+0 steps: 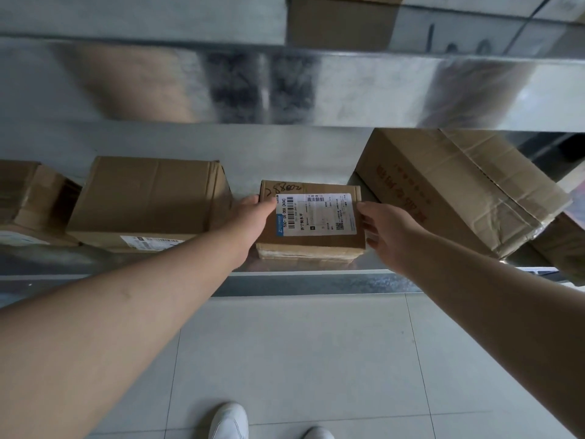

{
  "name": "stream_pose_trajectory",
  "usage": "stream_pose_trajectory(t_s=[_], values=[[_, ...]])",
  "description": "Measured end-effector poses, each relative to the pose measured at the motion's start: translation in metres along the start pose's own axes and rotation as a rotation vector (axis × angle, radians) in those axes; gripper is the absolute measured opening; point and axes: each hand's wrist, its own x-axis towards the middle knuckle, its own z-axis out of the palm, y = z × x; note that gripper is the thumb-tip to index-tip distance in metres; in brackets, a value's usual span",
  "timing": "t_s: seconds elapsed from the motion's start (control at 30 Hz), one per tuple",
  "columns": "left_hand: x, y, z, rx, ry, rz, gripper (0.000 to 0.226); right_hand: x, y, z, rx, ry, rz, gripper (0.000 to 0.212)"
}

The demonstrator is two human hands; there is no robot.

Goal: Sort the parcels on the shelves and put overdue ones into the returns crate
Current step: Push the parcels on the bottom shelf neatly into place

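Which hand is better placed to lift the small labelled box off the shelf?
Left. The left hand already has its thumb on top of the small box at its left edge. The right hand is by the right edge with fingers spread, no grip yet. Probably both are needed.

narrow gaps beside small parcel point(311, 217), flanked by medium box point(148, 198), tilted box point(456, 188)
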Motion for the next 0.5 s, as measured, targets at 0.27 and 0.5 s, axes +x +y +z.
stream_pose_trajectory(t_s=[0.27,0.5], values=[[-0.02,-0.016,-0.012,-0.17,-0.081,0.2,0.025,-0.012,0.004,-0.003,-0.038,-0.141,-0.219,0.031],[-0.021,-0.017,-0.016,-0.309,-0.037,0.238,0.037,-0.013,0.011,0.0,0.063,-0.194,-0.295,0.04]])
